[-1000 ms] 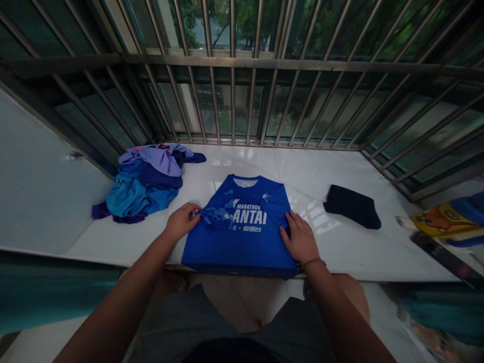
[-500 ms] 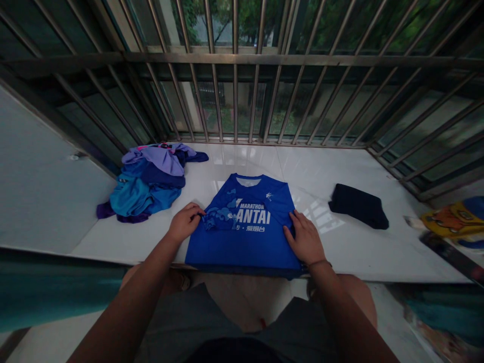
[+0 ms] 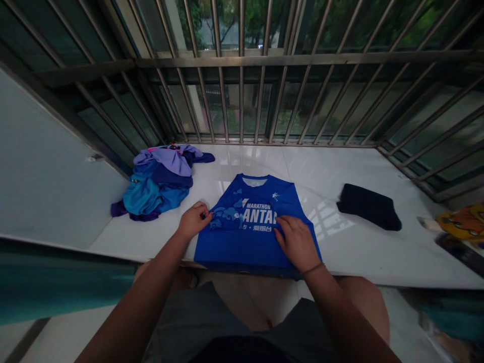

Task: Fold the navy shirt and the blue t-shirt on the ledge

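A blue T-shirt (image 3: 242,247) lies spread with its printed front up, neckline away from me, and its lower part reaches the ledge's near edge. White lettering crosses its chest, and a cloud pattern shows on the left. My left hand (image 3: 194,219) is closed in a pinch on the shirt's left edge, near the patterned sleeve. Over the right half of the shirt, my right hand (image 3: 298,242) bends its fingers and thumb onto the fabric beside the lettering. Its fingertips cover the end of the large word, and the cloth just under them is hidden.
On the white ledge (image 3: 242,159), a heap of blue and purple clothes (image 3: 159,186) lies to the left. A dark folded garment (image 3: 368,206) rests to the right. A yellow patterned item (image 3: 463,224) is at the far right. Metal window bars (image 3: 242,101) close the back.
My right hand has moved inward from the shirt's right edge to beside the lettering, and more of that edge now shows. My left hand stays at the left edge. The view has shifted slightly.
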Available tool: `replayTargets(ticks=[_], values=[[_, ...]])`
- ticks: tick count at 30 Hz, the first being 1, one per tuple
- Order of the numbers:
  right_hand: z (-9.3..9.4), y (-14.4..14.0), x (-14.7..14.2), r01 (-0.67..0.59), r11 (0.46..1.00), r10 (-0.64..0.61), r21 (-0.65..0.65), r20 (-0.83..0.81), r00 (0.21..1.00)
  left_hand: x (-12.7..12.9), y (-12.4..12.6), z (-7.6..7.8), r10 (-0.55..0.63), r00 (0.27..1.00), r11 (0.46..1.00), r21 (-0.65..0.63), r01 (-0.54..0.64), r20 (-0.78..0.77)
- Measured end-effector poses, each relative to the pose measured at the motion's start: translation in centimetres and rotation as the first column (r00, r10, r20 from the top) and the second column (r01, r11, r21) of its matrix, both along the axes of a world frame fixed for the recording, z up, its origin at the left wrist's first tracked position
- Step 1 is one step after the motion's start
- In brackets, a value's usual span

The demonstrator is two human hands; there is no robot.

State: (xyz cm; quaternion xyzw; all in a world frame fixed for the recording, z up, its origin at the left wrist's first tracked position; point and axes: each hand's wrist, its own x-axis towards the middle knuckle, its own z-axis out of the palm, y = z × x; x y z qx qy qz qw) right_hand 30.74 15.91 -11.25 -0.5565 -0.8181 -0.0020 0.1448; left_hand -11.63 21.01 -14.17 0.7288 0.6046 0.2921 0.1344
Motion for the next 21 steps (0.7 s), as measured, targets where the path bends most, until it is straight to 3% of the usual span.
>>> replayTargets(ticks=[3,7,11,16,21], values=[[1.7,0.0,-5.3,-0.112,0.977,0.121,-0.180,0.038,0.992,0.1,-0.1,0.1,0.011,0.999,1.000,-0.010,-0.012,-0.050],[2.3,1.8,-9.9,-0.124,0.941,0.163,-0.316,0.100,0.982,0.5,-0.4,0.3,0.026,0.988,1.000,-0.010,-0.028,-0.151],[2.1,3.3,-10.7,-0.127,0.936,0.168,-0.328,0.102,0.980,1.0,-0.6,0.6,0.024,0.976,1.000,-0.013,-0.028,-0.217],[1.4,3.2,-10.8,-0.260,0.923,0.290,-0.284,0.069,0.954,1.1,-0.7,1.0,0.019,0.973,0.999,-0.030,-0.027,-0.229],[0.4,3.5,-11.1,-0.215,0.945,0.251,-0.248,0.125,0.960,1.1,-0.7,1.1,0.019,0.975,0.999,-0.040,-0.029,-0.221]])
